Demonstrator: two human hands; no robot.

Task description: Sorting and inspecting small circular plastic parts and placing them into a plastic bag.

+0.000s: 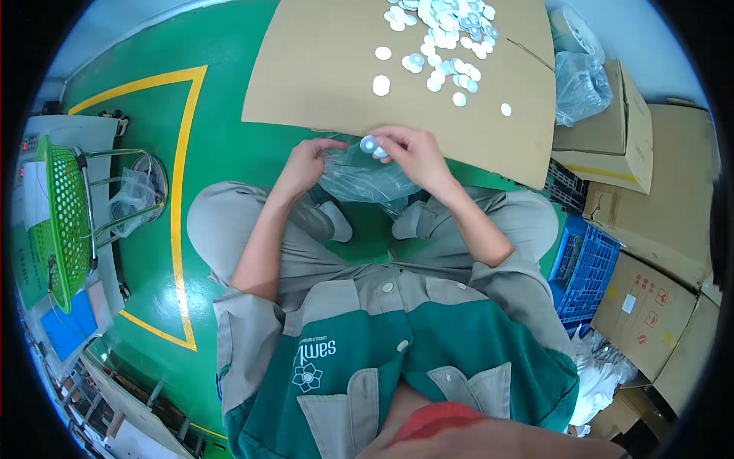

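Observation:
I sit cross-legged on a green floor. My left hand (307,162) grips the rim of a clear plastic bag (358,179) that lies between my knees. My right hand (413,154) pinches a small round white disc (369,144) at the bag's mouth. Just beyond my hands lies a flat sheet of brown cardboard (321,69). A heap of several white and bluish round discs (447,34) is spread over its far part, with a few loose ones nearer me.
Brown cardboard boxes (641,222) stack along the right, with a blue plastic crate (587,269) and clear bags (581,80). A green perforated basket (61,218) and a metal stool frame (126,191) stand at the left. Yellow floor lines (181,191) run past my left knee.

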